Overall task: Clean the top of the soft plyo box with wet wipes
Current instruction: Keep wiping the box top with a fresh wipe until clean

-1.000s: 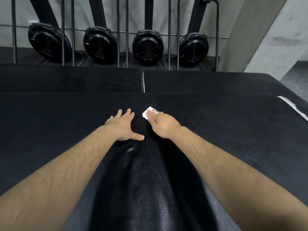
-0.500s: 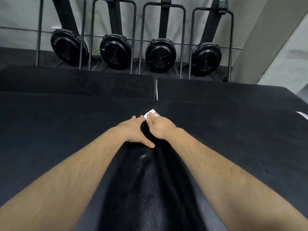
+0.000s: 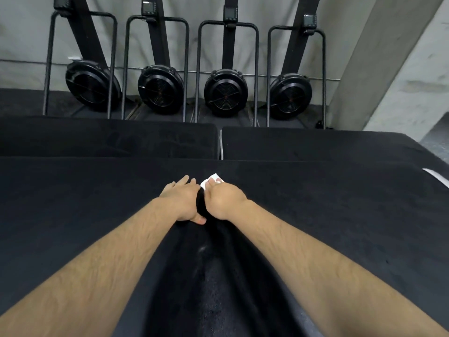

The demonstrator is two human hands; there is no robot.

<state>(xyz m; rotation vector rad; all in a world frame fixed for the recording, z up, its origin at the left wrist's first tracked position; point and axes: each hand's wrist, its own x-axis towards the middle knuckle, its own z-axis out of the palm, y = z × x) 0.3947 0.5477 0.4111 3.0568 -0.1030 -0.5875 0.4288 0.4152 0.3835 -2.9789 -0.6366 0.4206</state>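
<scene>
So, there's only the head view to go on. The left hand (image 3: 181, 201) lies flat on the top of the soft plyo box (image 3: 340, 215). Its fingers are straight, there's nothing in its grip, and the thumb points in toward the other hand. The right hand (image 3: 224, 200) has its grip closed over a white wet wipe (image 3: 211, 181), with the fingers curled on it and pushing it down on the black top. Just a corner of the wipe pokes out past the knuckles. It sits about mid-box side to side, near the far edge but not at it.

What's changed: a second ago the left hand was spread out with a clear gap to the right one, and now the two are nearly touching. The wipe also looks a touch closer to the far edge. The view has tipped up too, so more of the upright machines (image 3: 226, 93) by the wall shows.

A shiny wet streak (image 3: 213, 276) runs back between the forearms toward the person, so I'd guess this is the far end of a push stroke. Only that centre lane looks wiped, and the matte areas on either side look still to do. Behind the box sit two more black pads (image 3: 109, 137), and there's a white strip (image 3: 435, 175) at the right edge.
</scene>
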